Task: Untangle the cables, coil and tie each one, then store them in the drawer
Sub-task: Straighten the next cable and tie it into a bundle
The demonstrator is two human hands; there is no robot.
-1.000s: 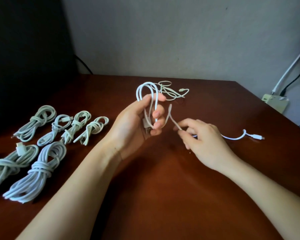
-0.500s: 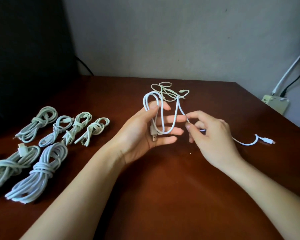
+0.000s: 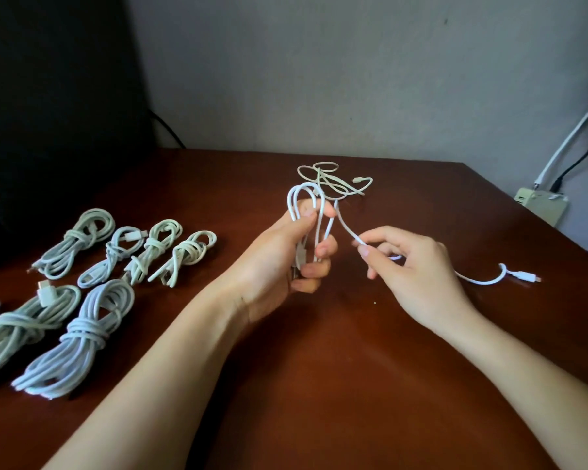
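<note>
Coiling the white cable (image 3: 291,203), mid-wind.
Left hand (image 3: 279,262) grips the stacked loops, fingers curled round them. Right hand (image 3: 411,266), just right of it, pinches the free strand, and the plug end (image 3: 520,276) trails further right. Best bet: keep light tension, match loop size, save tail for the tie. Loose beige cable (image 3: 333,183) waits behind the left hand.

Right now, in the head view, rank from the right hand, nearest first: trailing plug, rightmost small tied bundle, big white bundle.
1. Trailing plug, right of the right hand.
2. Rightmost small tied bundle, mid-left.
3. Big white bundle, far left.
</note>
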